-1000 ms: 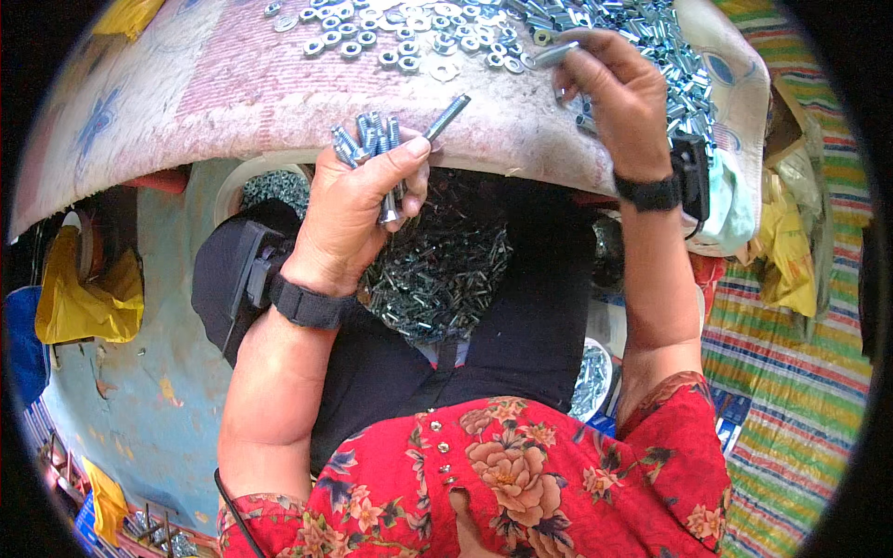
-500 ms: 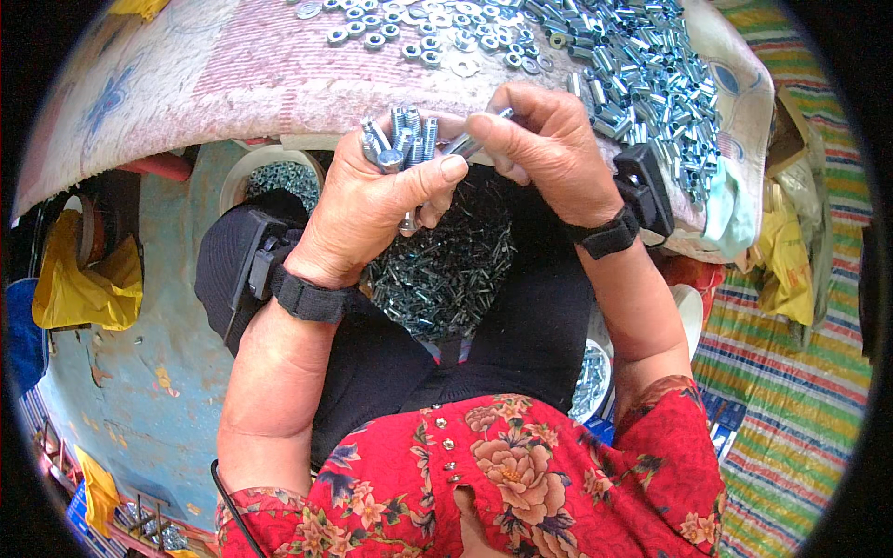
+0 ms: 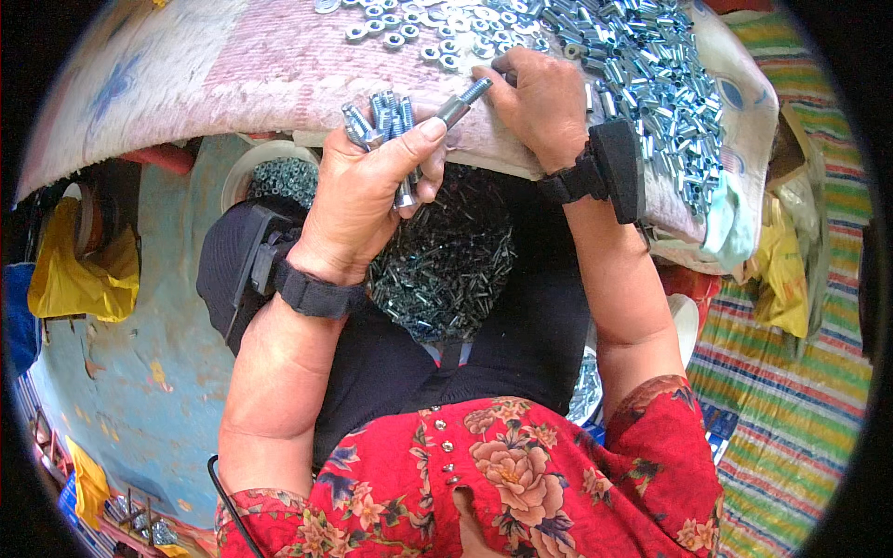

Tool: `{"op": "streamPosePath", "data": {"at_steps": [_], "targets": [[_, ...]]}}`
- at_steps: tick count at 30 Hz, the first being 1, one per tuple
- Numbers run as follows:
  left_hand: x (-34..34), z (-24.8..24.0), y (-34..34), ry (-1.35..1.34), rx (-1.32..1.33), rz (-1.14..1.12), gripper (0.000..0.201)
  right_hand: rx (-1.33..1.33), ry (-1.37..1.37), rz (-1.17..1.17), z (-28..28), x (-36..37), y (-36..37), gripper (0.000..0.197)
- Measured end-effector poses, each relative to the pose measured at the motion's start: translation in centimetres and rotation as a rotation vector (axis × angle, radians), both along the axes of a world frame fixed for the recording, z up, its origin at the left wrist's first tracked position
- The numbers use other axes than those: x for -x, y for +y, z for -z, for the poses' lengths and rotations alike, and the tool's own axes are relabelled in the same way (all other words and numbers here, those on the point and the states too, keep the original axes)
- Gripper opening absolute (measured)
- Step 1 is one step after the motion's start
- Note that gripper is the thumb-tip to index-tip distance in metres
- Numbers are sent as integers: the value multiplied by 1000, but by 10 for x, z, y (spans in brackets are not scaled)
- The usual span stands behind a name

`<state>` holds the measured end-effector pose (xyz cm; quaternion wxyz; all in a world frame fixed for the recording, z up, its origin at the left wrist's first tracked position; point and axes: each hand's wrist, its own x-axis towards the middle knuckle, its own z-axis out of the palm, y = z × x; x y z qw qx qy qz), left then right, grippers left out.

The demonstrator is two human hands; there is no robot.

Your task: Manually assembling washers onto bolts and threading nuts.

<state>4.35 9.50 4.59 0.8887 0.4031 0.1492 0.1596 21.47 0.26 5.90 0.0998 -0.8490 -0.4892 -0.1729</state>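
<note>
My left hand (image 3: 358, 205) is closed round a bunch of shiny metal bolts (image 3: 383, 113), their threaded ends upward. Between its thumb and forefinger stands one more bolt (image 3: 477, 89), tilted to the right, with a smooth metal sleeve (image 3: 453, 111) around its shank. My right hand (image 3: 542, 107) is over the cloth-covered table, thumb apart from the bent fingers, close to loose washers and nuts (image 3: 449, 61). I see nothing in it, though its fingertips are partly hidden. Right of it spreads a heap of short metal sleeves (image 3: 642, 88).
The table cloth (image 3: 279, 88) ends just beyond my left hand. Below, between my legs, sits a dark heap of small metal parts (image 3: 442, 270). A white bucket of nuts (image 3: 244, 172) stands left, under the table edge. Yellow bags (image 3: 88, 270) hang farther left; striped sheeting (image 3: 781, 400) lies right.
My right hand has left the sleeved bolt and moved away over the table beside the washers and nuts. The left hand keeps the bolts, the sleeved one now pointing up and right.
</note>
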Motion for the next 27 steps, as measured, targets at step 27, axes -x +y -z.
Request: {"op": "streamPosePath", "data": {"at_steps": [27], "targets": [[-3,2,-5,8,83,-12,14,-824,426,-291,-7,62,-8,15]]}}
